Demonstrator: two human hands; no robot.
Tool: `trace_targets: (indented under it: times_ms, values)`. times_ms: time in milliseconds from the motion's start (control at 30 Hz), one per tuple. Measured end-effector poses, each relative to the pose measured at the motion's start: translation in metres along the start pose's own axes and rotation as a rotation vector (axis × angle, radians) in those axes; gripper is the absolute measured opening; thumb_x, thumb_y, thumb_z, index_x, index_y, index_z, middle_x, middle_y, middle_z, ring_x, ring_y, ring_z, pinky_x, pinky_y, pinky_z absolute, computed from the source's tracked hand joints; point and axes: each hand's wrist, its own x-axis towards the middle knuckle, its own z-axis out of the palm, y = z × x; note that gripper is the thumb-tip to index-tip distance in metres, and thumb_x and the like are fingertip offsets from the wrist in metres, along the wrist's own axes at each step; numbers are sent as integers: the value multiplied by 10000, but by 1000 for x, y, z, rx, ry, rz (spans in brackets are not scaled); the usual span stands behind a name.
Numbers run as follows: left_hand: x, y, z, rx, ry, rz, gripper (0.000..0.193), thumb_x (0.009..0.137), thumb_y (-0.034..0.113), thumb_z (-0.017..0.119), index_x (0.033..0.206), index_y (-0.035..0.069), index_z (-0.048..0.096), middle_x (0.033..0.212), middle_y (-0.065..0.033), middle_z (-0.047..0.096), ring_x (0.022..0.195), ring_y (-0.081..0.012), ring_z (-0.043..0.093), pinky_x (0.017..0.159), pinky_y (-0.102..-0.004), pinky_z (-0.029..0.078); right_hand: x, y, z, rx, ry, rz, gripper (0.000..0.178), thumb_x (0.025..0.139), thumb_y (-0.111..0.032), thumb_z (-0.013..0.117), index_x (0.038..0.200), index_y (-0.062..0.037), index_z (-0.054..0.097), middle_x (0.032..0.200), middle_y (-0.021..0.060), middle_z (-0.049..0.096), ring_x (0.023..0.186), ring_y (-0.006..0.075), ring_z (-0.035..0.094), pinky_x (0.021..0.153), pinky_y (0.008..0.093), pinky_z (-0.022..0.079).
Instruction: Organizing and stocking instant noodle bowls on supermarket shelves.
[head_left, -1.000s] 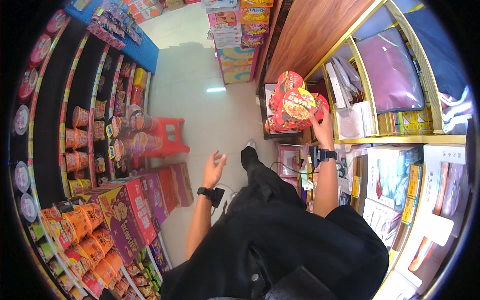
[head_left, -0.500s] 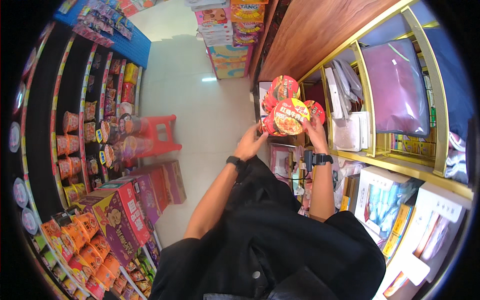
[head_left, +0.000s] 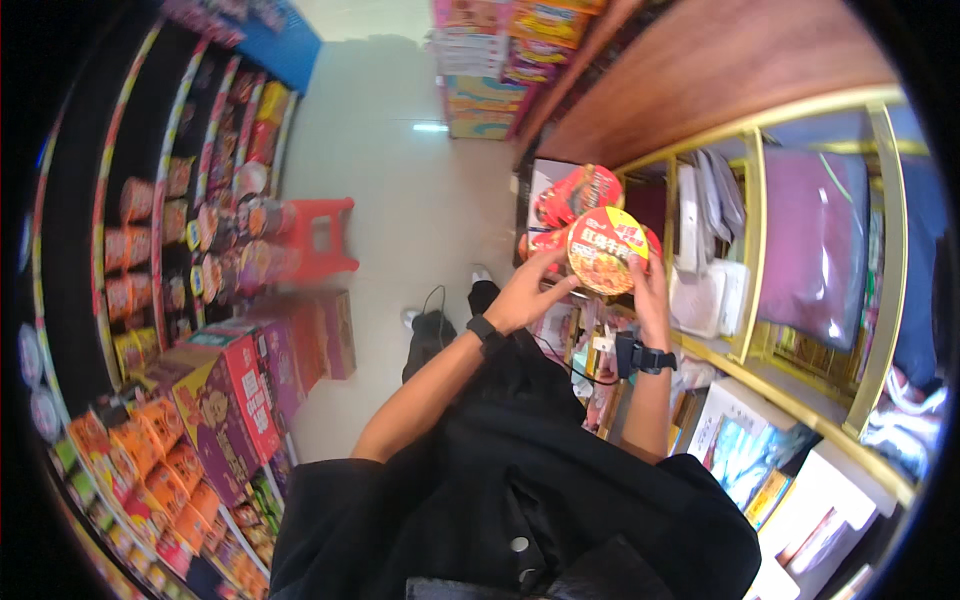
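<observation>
A red instant noodle cup (head_left: 607, 250) with a yellow-cornered picture lid is between my two hands, its lid facing up. My left hand (head_left: 528, 292) grips its left side, the thumb at the lower rim and the other fingers partly hidden. My right hand (head_left: 648, 300) is curled around its right side, fingertips at the rim. Just beyond, more red noodle cups (head_left: 582, 192) lie close together, one tipped with its lid turned sideways. Another red cup shows partly behind my right fingers. The held cup's underside is hidden.
Shelves of packaged noodles (head_left: 128, 290) line the left side. A red plastic stool (head_left: 325, 237) and purple cartons (head_left: 215, 400) stand beside them. To the right is a gold-framed rack (head_left: 752, 240) with bagged textiles. A wooden panel (head_left: 720, 75) rises behind the cups.
The view has shifted, and my shoes now show on the floor. My left hand has moved in against the lidded cup, which now sits closer between my hands, apart from the cups behind.
</observation>
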Motion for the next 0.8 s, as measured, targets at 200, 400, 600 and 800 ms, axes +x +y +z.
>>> trace_targets:
  times_ms: [200,400,600,800]
  values:
    - [-35,17,-67,-62,179,41,509,954,271,666,1373,33,504,1333,-117,534,1110,-202,619,913,-348,512,21,-47,68,-14,-164,-202,311,1005,-233,586,1212,-2,564,1150,100,628,1065,160,577,921,313,461]
    - [-93,6,-182,-120,551,9,483,968,273,650,1318,-20,494,1291,-130,595,1067,-196,643,892,-339,527,28,-81,227,-39,-472,-446,390,953,-201,657,1279,-13,554,1171,90,640,1064,157,582,930,311,464]
    - [-167,-63,-288,-128,997,-70,496,958,336,641,1274,-25,515,1271,-178,623,961,-225,677,804,-351,546,0,-118,394,-236,-967,-387,516,934,-229,674,1367,-18,489,1135,116,672,891,165,663,735,294,524]
    - [-207,-127,-349,-376,1357,-151,488,937,345,679,1234,-2,508,1201,-162,609,939,-216,696,719,-326,584,-8,-104,551,-438,-1224,-545,555,894,-144,659,1396,-8,464,1306,147,596,947,217,690,756,322,556]
